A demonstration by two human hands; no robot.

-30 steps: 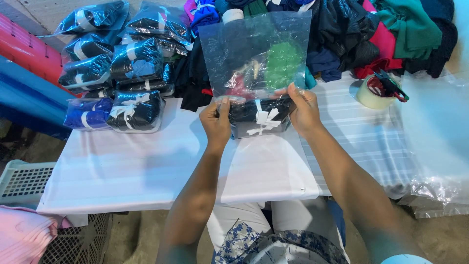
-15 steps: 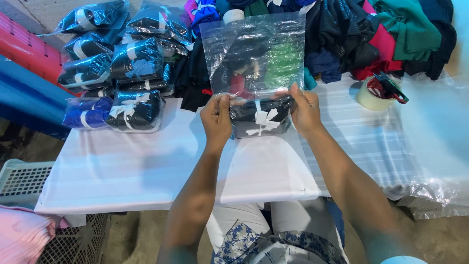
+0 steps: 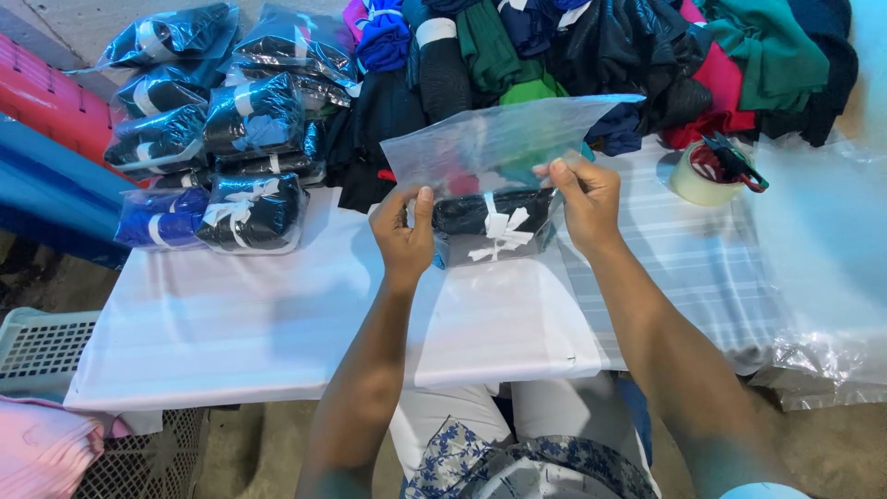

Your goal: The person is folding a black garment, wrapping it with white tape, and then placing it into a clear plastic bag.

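Observation:
A clear plastic bag (image 3: pixel 494 143) holds a folded dark garment tied with a white ribbon (image 3: pixel 494 226), resting on the white table (image 3: pixel 277 314). My left hand (image 3: pixel 405 236) pinches the bag at its left side, just above the garment. My right hand (image 3: pixel 587 199) pinches the bag at its right side. The empty upper part of the bag tips away from me, nearly flat, over the pile of clothes.
Several bagged dark and blue garments (image 3: pixel 231 139) are stacked at the far left. A heap of loose coloured clothes (image 3: pixel 647 55) lies along the back. A roll of tape with a dispenser (image 3: pixel 707 171) sits at the right, beside clear plastic sheeting (image 3: pixel 822 268). A white crate (image 3: pixel 37 346) stands lower left.
The bag's empty upper part, held upright before, has folded back and down away from me. Both hands stay at the bag's sides.

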